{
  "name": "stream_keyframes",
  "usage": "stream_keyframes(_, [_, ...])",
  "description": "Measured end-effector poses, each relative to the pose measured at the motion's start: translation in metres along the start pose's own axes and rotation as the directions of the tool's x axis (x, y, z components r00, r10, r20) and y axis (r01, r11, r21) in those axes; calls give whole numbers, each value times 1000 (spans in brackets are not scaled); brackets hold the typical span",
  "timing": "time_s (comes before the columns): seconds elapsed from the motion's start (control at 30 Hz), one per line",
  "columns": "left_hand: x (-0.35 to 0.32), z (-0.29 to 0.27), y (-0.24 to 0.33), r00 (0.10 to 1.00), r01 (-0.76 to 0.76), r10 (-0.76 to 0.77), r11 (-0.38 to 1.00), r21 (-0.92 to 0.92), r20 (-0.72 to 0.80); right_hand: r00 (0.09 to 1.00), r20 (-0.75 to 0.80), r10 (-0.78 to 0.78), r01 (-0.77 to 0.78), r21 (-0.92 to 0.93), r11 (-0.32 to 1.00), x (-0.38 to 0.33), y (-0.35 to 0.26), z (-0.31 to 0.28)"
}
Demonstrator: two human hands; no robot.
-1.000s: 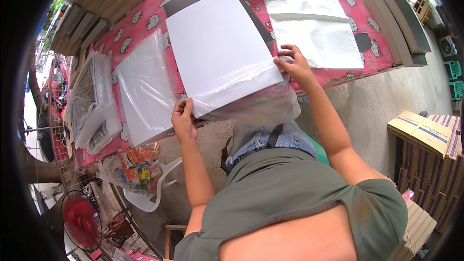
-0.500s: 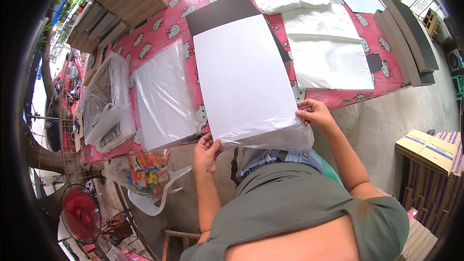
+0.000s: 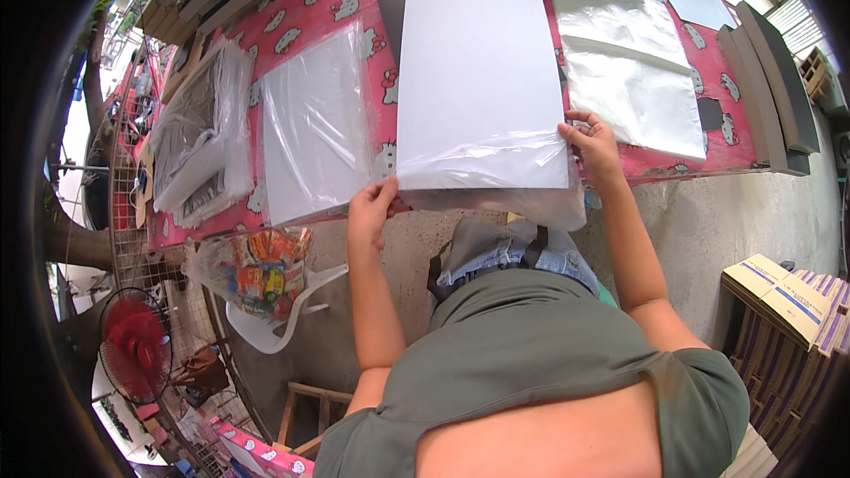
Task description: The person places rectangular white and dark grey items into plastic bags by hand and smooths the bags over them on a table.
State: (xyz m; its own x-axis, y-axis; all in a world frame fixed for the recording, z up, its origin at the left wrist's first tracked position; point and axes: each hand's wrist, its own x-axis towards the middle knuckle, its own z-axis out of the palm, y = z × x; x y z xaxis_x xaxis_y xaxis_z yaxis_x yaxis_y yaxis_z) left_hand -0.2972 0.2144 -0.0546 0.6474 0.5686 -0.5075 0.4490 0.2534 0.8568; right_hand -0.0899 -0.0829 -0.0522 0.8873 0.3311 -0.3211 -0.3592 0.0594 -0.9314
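Observation:
A white board (image 3: 482,71) lies in front of me, its near end inside a clear plastic bag (image 3: 522,204). The bag's closed end hangs past the table's near edge. My left hand (image 3: 372,208) is closed, pinching the bag at the board's near left corner. On the other side, my right hand (image 3: 595,146) is closed too, its thumb and fingers gripping the bag's right edge. Beyond and partly under the white board is a dark grey board (image 3: 390,4).
A pink patterned table cover (image 3: 283,40) lies beneath everything. To the left are plastic-wrapped white sheets (image 3: 319,124) and a heap of wrapped boards (image 3: 204,133). White plastic bags (image 3: 629,71) lie right, by upright dark boards (image 3: 770,80). Cartons (image 3: 779,292) stand lower right, a red fan (image 3: 135,345) lower left.
The bag now reaches farther up relative to my hands and the board has come nearer, showing more dark board at its left. Both hands keep their grip; the whole view has shifted.

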Motion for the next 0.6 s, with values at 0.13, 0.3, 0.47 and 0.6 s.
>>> stream_keyframes(0.13, [18,15,22,999,41,-37,991,-131,34,1000,-21,5,-4,56,998,6,-2,0])
stream_keyframes(0.3, [50,26,49,996,-5,21,985,-172,90,998,-56,-3,1,-36,999,17,-19,12])
stream_keyframes(0.47, [48,55,72,950,-313,306,927,-208,-66,971,-47,-233,227,-104,968,24,-30,15])
stream_keyframes(0.6, [-13,54,100,811,-583,565,757,-294,-154,889,-53,-455,456,15,890,-14,-83,22])
